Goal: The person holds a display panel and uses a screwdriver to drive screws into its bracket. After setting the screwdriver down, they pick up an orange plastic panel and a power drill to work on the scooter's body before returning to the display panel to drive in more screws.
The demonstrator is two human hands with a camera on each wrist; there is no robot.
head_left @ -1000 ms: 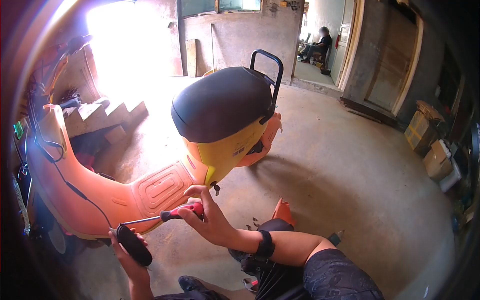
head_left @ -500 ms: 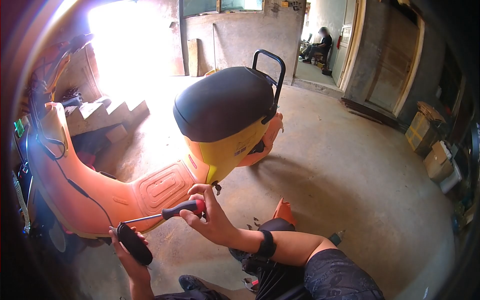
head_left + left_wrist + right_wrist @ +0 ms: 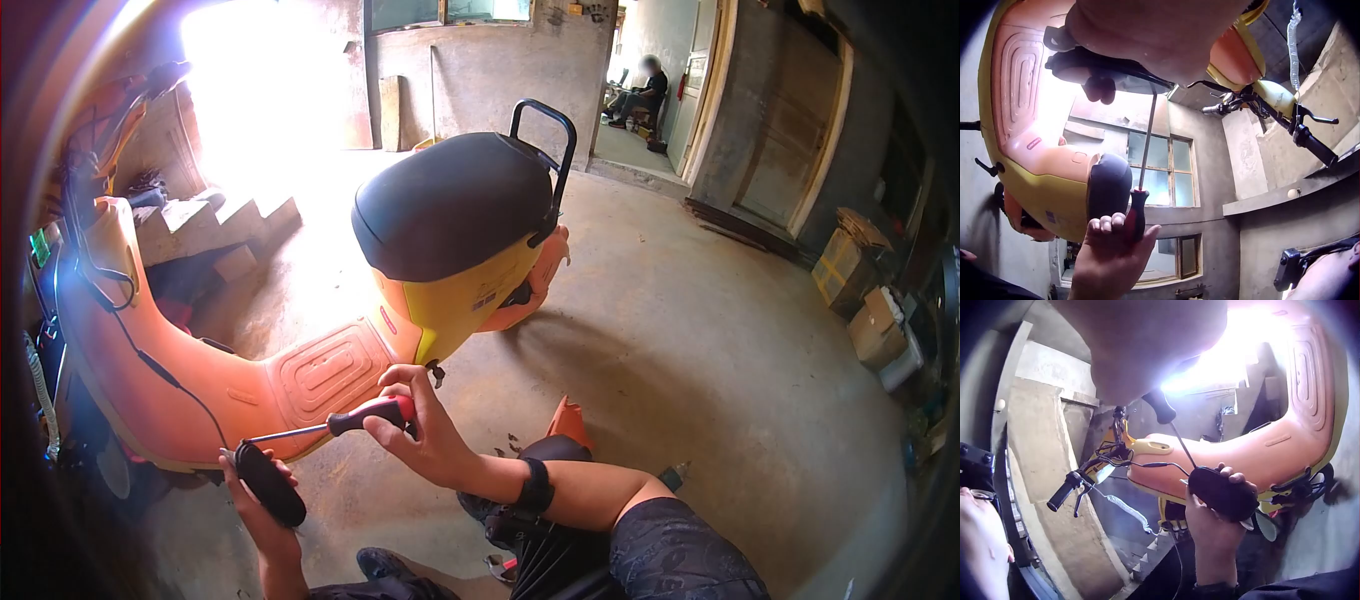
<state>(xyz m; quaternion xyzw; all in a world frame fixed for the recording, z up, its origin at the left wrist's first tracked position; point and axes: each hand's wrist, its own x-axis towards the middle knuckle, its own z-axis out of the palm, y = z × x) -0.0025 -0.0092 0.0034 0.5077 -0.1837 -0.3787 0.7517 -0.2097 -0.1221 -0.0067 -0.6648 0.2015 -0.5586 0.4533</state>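
Note:
In the head view, my left hand (image 3: 265,530) holds a black oblong part (image 3: 270,487) with rounded ends; a thin black cable (image 3: 195,402) meets its upper end. Fingers curl around its edges in the right wrist view, where the part (image 3: 1224,495) shows its dark side. My right hand (image 3: 432,442) grips a screwdriver (image 3: 365,414) by its red and black handle, with thumb and fingertips around it. The metal shaft (image 3: 1149,134) runs to the end of the black part beside the cable; its tip is hidden there.
An orange and yellow scooter (image 3: 325,368) with a black seat (image 3: 455,205) stands just beyond my hands. Keys (image 3: 437,375) hang under the seat. An orange piece (image 3: 568,425) lies by my knee. Cardboard boxes (image 3: 850,265) line the right wall. A person (image 3: 648,92) sits beyond the doorway.
The screwdriver handle has rotated in my right hand, its red and dark sides showing differently. Both hands stay in nearly the same place while the head view shifts slightly.

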